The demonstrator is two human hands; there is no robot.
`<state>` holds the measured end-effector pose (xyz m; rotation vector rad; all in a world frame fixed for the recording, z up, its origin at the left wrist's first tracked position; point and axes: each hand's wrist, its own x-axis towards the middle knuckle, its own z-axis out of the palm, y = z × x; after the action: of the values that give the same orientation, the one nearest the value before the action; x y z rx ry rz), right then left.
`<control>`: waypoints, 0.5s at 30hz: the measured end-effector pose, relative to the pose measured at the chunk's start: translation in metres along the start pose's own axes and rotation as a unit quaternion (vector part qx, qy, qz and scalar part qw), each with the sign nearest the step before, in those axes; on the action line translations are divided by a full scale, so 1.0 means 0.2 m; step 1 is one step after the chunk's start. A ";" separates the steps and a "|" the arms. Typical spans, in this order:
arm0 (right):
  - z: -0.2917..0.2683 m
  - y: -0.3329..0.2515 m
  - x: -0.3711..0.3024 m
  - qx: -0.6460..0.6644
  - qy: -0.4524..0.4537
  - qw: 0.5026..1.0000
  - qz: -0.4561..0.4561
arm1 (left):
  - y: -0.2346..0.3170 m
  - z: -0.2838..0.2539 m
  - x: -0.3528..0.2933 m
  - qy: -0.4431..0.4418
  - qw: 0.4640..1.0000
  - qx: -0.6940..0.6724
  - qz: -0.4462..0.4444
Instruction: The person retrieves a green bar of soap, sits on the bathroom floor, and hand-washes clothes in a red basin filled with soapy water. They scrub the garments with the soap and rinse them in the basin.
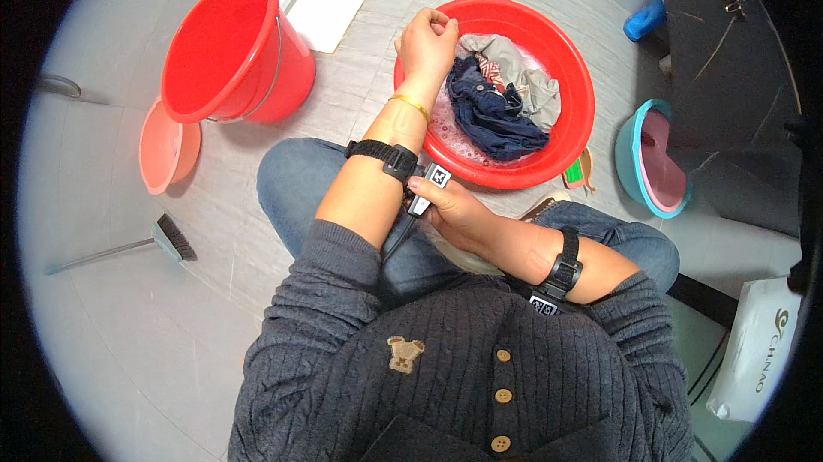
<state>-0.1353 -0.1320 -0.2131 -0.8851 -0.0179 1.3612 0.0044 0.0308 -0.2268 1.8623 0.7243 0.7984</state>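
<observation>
My left hand [426,46] is raised at the left rim of a red basin [581,123], its fingers curled in with nothing visible in them. A black strap [383,156] circles my left forearm, below a gold bracelet [410,103]. At the side of that strap sits a small grey device [429,191] with a patterned square. My right hand [463,215] grips this device, thumb on top. Inside the basin, dark blue denim clothing [489,115] and pale grey cloth [540,98] lie in sudsy water. Red-and-white striped fabric [489,70] shows between them.
A red bucket [296,76] stands at far left, with an orange basin [154,153] beside it. A brush with a long handle [174,237] lies lower left. Blue and pink basins [628,153], a green-bristled brush [575,172] and a white package [754,351] are at right.
</observation>
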 end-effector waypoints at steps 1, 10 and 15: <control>0.00 0.01 0.00 -0.009 0.004 1.000 -0.024 | 0.00 0.00 0.00 -0.004 1.000 -0.006 0.003; -0.34 -0.20 0.05 0.050 0.057 0.997 0.019 | 0.01 -0.03 0.02 -0.034 0.997 0.027 0.060; -0.71 -0.65 0.00 0.136 0.305 0.909 -0.248 | 0.11 -0.03 -0.02 -0.152 0.977 0.096 0.110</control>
<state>0.0423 -0.2013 -0.2387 -0.9532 0.3957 0.5571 0.0006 0.0226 -0.2061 2.2073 0.4174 0.5741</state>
